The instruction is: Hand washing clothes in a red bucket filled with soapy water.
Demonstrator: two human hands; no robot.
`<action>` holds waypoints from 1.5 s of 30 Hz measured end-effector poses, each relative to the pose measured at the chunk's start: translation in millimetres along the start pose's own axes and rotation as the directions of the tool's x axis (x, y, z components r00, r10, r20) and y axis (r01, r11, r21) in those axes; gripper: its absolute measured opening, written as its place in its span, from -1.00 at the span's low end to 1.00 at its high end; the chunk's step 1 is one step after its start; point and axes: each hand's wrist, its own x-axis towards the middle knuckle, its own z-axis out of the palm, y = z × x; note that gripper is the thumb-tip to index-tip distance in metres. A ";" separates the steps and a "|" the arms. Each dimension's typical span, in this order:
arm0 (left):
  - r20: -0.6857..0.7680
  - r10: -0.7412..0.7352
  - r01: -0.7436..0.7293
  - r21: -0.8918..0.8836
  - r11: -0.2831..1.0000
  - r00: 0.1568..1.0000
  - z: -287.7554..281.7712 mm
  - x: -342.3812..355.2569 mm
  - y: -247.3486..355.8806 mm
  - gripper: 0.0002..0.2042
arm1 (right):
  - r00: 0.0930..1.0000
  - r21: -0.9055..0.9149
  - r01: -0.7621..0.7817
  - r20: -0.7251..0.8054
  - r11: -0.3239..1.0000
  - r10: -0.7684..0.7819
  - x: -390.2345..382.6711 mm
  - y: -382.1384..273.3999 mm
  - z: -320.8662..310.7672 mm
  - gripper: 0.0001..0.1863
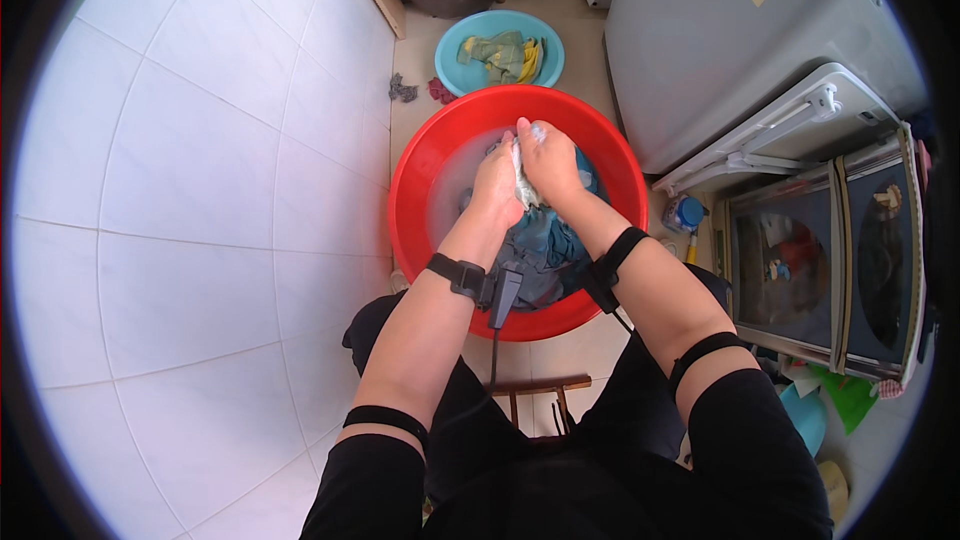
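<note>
Between my two hands is a white, wet-looking cloth [522, 183], bunched up over a red basin [418, 180]. My left hand [496, 183] is closed on its left side. My right hand [550, 162] grips the same cloth from the right, with a bit of white suds or fabric at the fingers. Dark grey and teal clothes [540, 245] lie in the basin below my hands, in cloudy water [450, 190]. Part of the cloth is hidden behind my fingers.
Behind the red basin stands a light-blue basin [450, 68] holding green and yellow clothes [505, 57]. Small grey [403, 88] and dark red cloths [440, 91] lie on the floor. A tiled wall [200, 170] is at left; a grey fridge-like cabinet [700, 50], folded white table [750, 140] and blue-lidded jar [684, 212] at right.
</note>
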 end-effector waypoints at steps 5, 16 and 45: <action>0.299 0.171 -0.208 0.099 0.973 0.939 -24.4 -1.5 36.7 -0.67 | 0.881 0.800 -0.454 0.340 0.391 0.328 28.3 3.1 -20.4 -0.65; 0.309 0.558 -0.585 0.690 0.426 0.770 -18.2 -18.5 64.7 -0.82 | 0.749 0.166 0.087 0.640 0.982 -0.174 12.8 -28.8 -57.2 -0.64; -0.097 0.267 -0.277 -0.110 0.955 0.959 -35.3 11.1 43.3 -0.49 | 0.954 0.521 -0.144 0.299 0.841 -0.023 -24.2 -52.1 11.6 -0.86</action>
